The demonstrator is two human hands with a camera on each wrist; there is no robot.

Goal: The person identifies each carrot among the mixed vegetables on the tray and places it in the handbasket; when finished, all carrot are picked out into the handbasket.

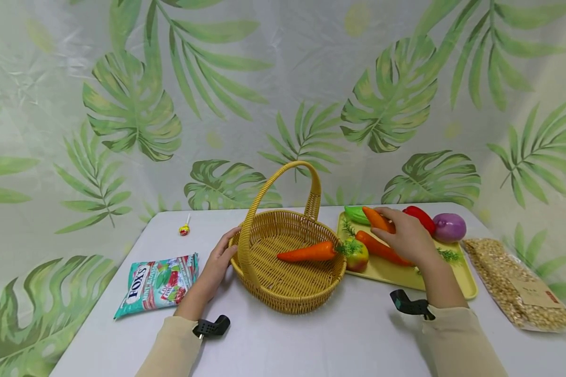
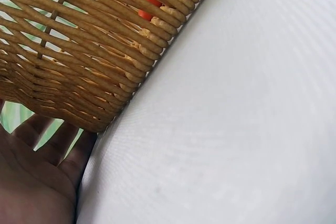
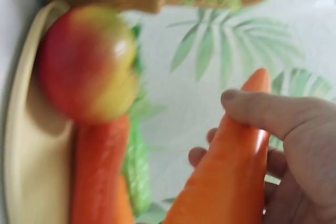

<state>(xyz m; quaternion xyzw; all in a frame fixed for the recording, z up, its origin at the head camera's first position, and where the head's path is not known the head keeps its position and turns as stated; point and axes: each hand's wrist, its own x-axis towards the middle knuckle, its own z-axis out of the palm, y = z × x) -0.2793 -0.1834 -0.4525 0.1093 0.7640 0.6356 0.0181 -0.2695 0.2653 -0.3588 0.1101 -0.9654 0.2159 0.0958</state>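
Note:
A yellow wicker basket [image 1: 283,301] with a tall handle stands mid-table, and an orange carrot [image 1: 308,253] with a leafy green top lies in it. My left hand [image 1: 217,264] rests against the basket's left side, fingers extended along the outer wall in the left wrist view. Above a yellow tray [image 1: 469,288], my right hand [image 1: 407,233] grips another carrot [image 3: 226,171], its thumb near the tapered tip. Below it on the tray lie an orange-red carrot [image 1: 382,248], a red-and-yellow fruit [image 1: 357,259] and a green vegetable [image 1: 356,213].
Farther right on the tray are a red vegetable [image 1: 420,217] and a round purple one [image 1: 449,228]. A bag of grains [image 1: 519,285] lies at the table's right edge. On the left are a Fox's candy bag [image 1: 158,283] and a lollipop [image 1: 184,229].

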